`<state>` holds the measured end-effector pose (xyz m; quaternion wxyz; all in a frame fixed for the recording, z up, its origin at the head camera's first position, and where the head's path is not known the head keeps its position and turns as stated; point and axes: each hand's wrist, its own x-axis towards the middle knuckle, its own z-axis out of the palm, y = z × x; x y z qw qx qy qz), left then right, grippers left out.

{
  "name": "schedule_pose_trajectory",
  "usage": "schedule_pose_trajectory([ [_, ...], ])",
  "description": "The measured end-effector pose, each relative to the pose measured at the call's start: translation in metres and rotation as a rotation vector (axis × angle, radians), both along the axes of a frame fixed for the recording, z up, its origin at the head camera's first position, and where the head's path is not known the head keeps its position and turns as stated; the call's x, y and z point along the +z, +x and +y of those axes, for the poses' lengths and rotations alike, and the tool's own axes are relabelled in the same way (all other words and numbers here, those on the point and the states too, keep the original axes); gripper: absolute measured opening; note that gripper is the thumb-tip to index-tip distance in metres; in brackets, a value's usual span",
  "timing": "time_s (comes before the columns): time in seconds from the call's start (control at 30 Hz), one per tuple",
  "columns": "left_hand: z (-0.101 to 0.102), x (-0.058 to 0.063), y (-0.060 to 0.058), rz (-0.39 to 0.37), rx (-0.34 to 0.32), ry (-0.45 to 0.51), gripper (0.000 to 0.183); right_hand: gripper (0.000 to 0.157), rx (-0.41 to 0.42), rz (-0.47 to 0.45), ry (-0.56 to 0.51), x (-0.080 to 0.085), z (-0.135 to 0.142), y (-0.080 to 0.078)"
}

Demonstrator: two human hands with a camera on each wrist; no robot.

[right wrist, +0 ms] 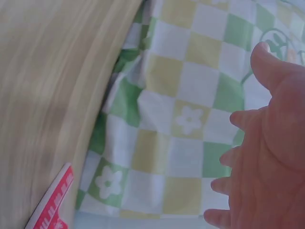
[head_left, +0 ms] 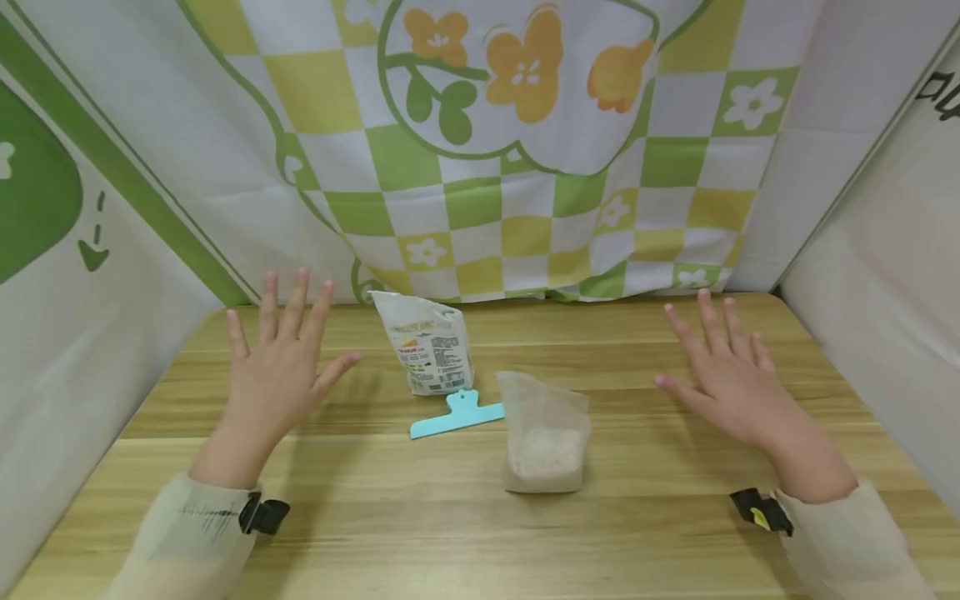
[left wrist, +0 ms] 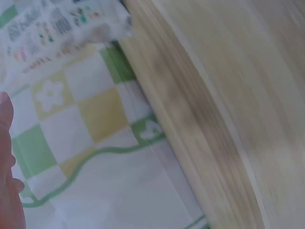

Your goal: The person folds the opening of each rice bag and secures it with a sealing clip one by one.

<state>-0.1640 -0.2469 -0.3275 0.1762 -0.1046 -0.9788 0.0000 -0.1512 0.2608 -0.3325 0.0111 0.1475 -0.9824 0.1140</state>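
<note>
My left hand [head_left: 277, 375] is held over the left side of the table, fingers spread and straight, with nothing in it. On the right, my right hand [head_left: 727, 379] is likewise spread and holds nothing. Between them stands a white printed bag [head_left: 438, 354], nearer the left hand; the left wrist view catches part of this bag [left wrist: 66, 31]. A light-blue bag clip [head_left: 459, 415] lies in front of it. Closer to me, a translucent bag [head_left: 549, 442] stands upright, its lower half filled with something pale; it overlaps the clip's right end in the head view.
The wooden table [head_left: 360, 533] ends at a hanging cloth [head_left: 532, 192] with green and yellow checks. White cloth walls rise at both sides. A red and white pointed piece [right wrist: 52, 205] shows at the lower left of the right wrist view.
</note>
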Motion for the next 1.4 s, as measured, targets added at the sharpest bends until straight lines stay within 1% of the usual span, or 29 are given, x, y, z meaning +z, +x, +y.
schedule_pose_trajectory([
  [0.07, 0.006, 0.002, 0.003, 0.027, -0.016, 0.024, 0.088, 0.084, 0.015, 0.011, -0.009, 0.003, -0.002, 0.004],
  [0.2, 0.019, 0.004, 0.011, 0.110, -0.068, 0.119, 0.081, 0.085, 0.070, 0.029, -0.024, 0.007, -0.008, 0.009],
  [0.27, 0.025, 0.005, 0.015, 0.169, -0.095, 0.176, 0.078, 0.085, 0.100, 0.028, -0.041, 0.009, -0.011, 0.012],
  [0.33, 0.031, 0.007, 0.017, 0.260, -0.133, 0.230, 0.077, 0.086, 0.131, 0.025, -0.063, 0.010, -0.014, 0.015],
  [0.4, 0.038, 0.008, 0.018, 0.374, -0.190, 0.277, 0.076, 0.085, 0.167, 0.023, -0.097, 0.011, -0.017, 0.017],
  [0.47, 0.045, 0.010, 0.018, 0.489, -0.265, 0.313, 0.071, 0.085, 0.205, 0.027, -0.125, 0.012, -0.020, 0.019],
  [0.53, 0.054, 0.012, 0.018, 0.584, -0.342, 0.342, 0.064, 0.085, 0.243, 0.034, -0.153, 0.013, -0.023, 0.020],
  [0.6, 0.062, 0.013, 0.019, 0.640, -0.417, 0.380, 0.059, 0.084, 0.270, 0.037, -0.167, 0.013, -0.027, 0.021],
  [0.67, 0.071, 0.013, 0.020, 0.663, -0.477, 0.413, 0.055, 0.084, 0.290, 0.022, -0.195, 0.012, -0.030, 0.023],
  [0.77, 0.083, 0.013, 0.020, 0.654, -0.572, 0.458, 0.051, 0.082, 0.313, 0.000, -0.232, 0.012, -0.034, 0.024],
  [0.83, 0.091, 0.012, 0.020, 0.621, -0.631, 0.478, 0.051, 0.080, 0.324, -0.018, -0.250, 0.013, -0.037, 0.024],
  [0.93, 0.102, 0.009, 0.020, 0.560, -0.701, 0.517, 0.051, 0.077, 0.342, -0.016, -0.237, 0.015, -0.041, 0.024],
  [1.0, 0.109, 0.008, 0.020, 0.514, -0.724, 0.550, 0.053, 0.076, 0.355, -0.011, -0.226, 0.016, -0.044, 0.024],
  [1.1, 0.118, 0.008, 0.021, 0.437, -0.743, 0.610, 0.054, 0.075, 0.369, 0.001, -0.212, 0.016, -0.048, 0.025],
  [1.2, 0.126, 0.009, 0.022, 0.360, -0.765, 0.665, 0.056, 0.073, 0.398, 0.001, -0.234, 0.015, -0.050, 0.026],
  [1.3, 0.133, 0.011, 0.023, 0.300, -0.790, 0.690, 0.057, 0.070, 0.449, 0.023, -0.252, 0.014, -0.053, 0.025],
  [1.4, 0.139, 0.013, 0.024, 0.220, -0.804, 0.710, 0.058, 0.065, 0.488, 0.055, -0.255, 0.013, -0.057, 0.024],
])
